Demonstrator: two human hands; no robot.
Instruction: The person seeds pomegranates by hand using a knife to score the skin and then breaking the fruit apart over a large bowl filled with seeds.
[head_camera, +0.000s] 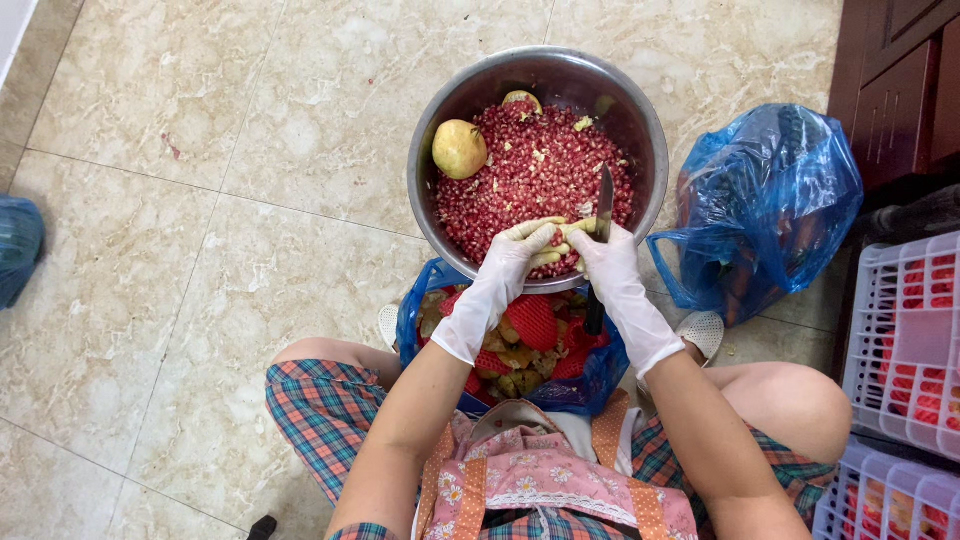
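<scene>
Gripping a knife (604, 203), the right hand (606, 262) meets the left hand (515, 262), both closed around a pomegranate piece (556, 245).

We see a crumpled blue plastic bag (765, 205) on the floor near its right edge | a second blue bag (590, 375) of peels and red foam nets below the bowl | white crates (905, 340) far right.

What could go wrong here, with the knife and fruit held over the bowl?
The knife blade stands close beside the left hand while both hands grip a fruit piece; a slip might cut the glove. The right hand holds knife and fruit together, so grip may be weak. Peel bits could drop into the seeds in the metal bowl.
</scene>
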